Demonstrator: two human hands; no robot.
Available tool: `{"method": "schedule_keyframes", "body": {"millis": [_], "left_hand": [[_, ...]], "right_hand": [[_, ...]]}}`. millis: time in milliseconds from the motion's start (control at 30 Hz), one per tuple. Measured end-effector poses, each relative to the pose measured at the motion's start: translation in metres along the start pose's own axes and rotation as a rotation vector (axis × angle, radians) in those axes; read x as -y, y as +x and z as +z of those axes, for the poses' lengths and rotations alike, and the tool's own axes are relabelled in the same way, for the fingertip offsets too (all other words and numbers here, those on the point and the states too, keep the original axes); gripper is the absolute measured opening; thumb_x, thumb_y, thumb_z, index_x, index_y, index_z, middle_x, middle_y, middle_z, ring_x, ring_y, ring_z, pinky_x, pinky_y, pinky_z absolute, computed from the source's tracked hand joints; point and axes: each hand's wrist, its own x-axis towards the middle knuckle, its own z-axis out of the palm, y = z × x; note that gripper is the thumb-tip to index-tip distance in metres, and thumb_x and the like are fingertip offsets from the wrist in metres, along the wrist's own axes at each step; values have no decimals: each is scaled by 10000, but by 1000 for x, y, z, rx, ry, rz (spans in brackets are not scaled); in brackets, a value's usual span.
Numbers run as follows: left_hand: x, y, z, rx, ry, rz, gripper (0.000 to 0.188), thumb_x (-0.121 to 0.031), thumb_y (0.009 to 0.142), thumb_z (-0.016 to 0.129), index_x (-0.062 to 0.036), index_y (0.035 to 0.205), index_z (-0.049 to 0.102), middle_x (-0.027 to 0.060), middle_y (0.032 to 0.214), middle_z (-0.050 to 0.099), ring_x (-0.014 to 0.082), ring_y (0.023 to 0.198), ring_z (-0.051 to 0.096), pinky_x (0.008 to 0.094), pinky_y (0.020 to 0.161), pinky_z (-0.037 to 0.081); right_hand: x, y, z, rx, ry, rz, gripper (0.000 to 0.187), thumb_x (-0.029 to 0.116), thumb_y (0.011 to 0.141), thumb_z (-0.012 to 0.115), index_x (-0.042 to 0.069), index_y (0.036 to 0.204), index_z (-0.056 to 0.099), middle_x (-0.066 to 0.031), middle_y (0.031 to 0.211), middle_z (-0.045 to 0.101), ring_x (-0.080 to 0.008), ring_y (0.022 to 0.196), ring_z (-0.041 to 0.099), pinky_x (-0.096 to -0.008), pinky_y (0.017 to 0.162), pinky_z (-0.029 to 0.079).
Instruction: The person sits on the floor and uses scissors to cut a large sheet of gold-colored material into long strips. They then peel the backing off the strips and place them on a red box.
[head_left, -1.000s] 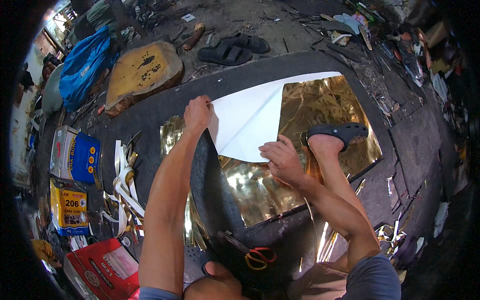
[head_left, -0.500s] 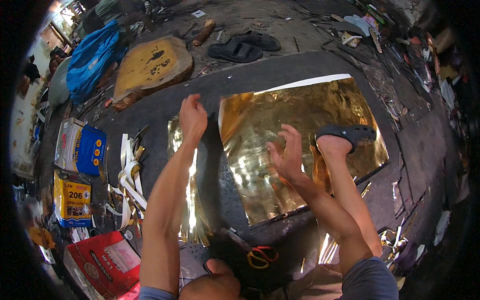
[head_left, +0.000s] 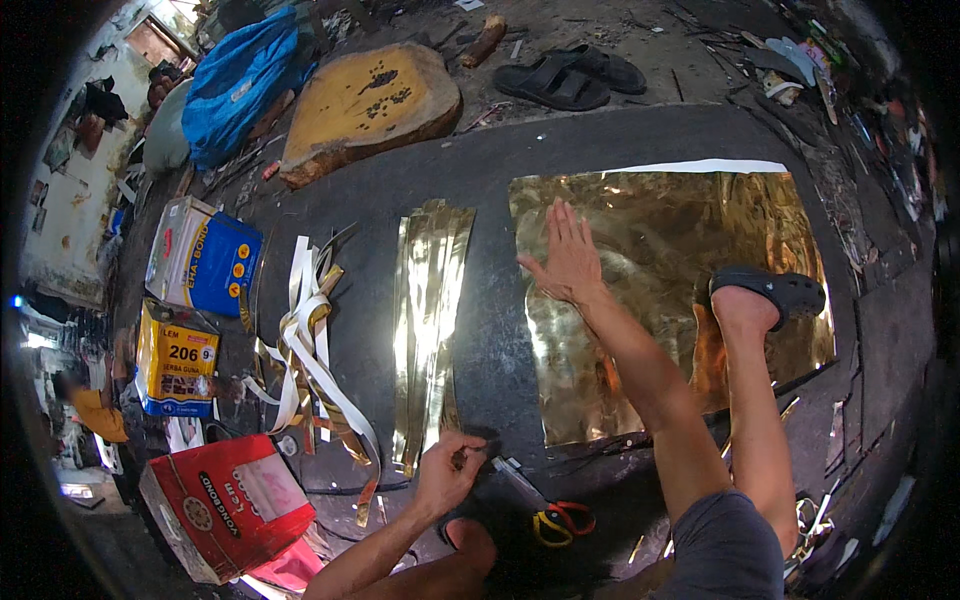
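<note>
At the left of the frame, a yellow-and-blue rectangular tin (head_left: 178,365) stood just below a blue-and-silver rectangular tin (head_left: 222,265), with a red rectangular box (head_left: 222,510) at lower left. A crumpled blue plastic bag (head_left: 245,85) lay at upper left, and just right of the tins I had a tangle of white and gold strips (head_left: 301,326). A thick yellowish wooden slab (head_left: 370,105) sat above the tangle.

Left of centre, a bundle of long, shiny gold strips (head_left: 430,350) ran upright, and my left hand (head_left: 450,475) was at its lower end, fingers curled in; I cannot tell whether they held anything. Just right of it lay scissors with red and yellow handles (head_left: 555,520).

My right hand (head_left: 570,255) was spread flat, palm down and thumb out, over the left part of a large, shiny gold sheet (head_left: 650,250), which stretched from beneath it across the right of the frame. My foot in a black perforated clog (head_left: 768,297) rested on the sheet's right part.
</note>
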Motion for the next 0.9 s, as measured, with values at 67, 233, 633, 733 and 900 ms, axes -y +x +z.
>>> {"method": "schedule_keyframes", "body": {"millis": [67, 233, 633, 733, 900], "left_hand": [[5, -5, 2, 1, -27, -29, 179, -91, 849, 674, -37, 1019, 695, 104, 882, 624, 207, 865, 632, 326, 795, 507], [10, -9, 10, 29, -12, 95, 167, -46, 854, 676, -33, 1020, 689, 91, 902, 594, 165, 764, 624, 272, 691, 530], [29, -10, -1, -214, 212, 76, 272, -143, 835, 700, -24, 1072, 641, 149, 981, 600, 297, 927, 606, 401, 832, 497], [42, -2, -14, -399, 367, 35, 559, -262, 775, 763, -13, 1219, 533, 233, 1155, 521, 411, 1105, 493, 490, 958, 415], [69, 39, -18, -410, 413, -114, 1019, -442, 656, 843, 42, 1400, 342, 345, 1421, 309, 468, 1343, 301, 497, 1102, 298]], "right_hand": [[-1, 7, -7, 45, 5, 11, 961, 706, 931, 276, -22, 1529, 85, -169, 1613, 77, -276, 1500, 46, -432, 1217, 64], [10, 45, -19, -171, 142, -7, 947, 705, 930, 287, 1, 1535, 101, -152, 1615, 99, -279, 1499, 71, -448, 1211, 81], [37, 56, -21, 141, 23, 19, 920, 735, 919, 221, 71, 1548, 122, -101, 1627, 65, -219, 1504, 46, -487, 1209, 20], [31, 65, -37, 171, 330, 41, 910, 697, 925, 319, 47, 1540, 152, -119, 1614, 137, -264, 1493, 117, -481, 1202, 98], [30, 9, -65, -257, 664, 241, 625, 458, 917, 586, 2, 1336, 496, -182, 1364, 509, -318, 1274, 470, -395, 1058, 362]]}}
